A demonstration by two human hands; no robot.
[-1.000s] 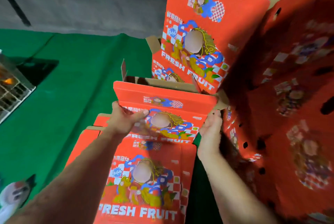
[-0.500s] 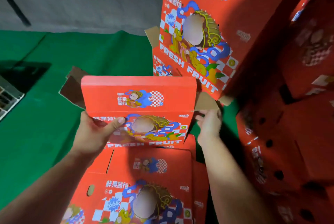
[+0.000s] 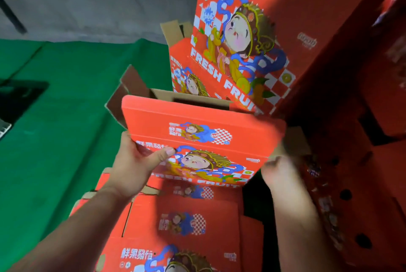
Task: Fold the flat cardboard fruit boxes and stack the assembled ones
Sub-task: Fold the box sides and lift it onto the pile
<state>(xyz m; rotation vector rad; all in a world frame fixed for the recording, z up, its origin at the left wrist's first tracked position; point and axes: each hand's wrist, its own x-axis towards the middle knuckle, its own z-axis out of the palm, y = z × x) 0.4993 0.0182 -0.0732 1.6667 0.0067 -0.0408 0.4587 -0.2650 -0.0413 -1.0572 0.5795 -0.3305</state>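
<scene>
Both hands hold the half-folded box (image 3: 202, 137) above the flat stack (image 3: 186, 223), left hand (image 3: 136, 168) thumb-pinching its edge, right hand (image 3: 279, 172) too blurred to tell; looks light but floppy, so I'd grip near the creases.

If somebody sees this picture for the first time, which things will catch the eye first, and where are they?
First comes the bright red fruit box in the centre, half opened, which the left hand pinches at its left edge while the blurred right hand is at its right edge. Behind it, upper right, a tall stack of boxes shows a cartoon figure and the words FRESH FRUIT. Flat boxes lie below, and green floor covering fills the left.
</scene>
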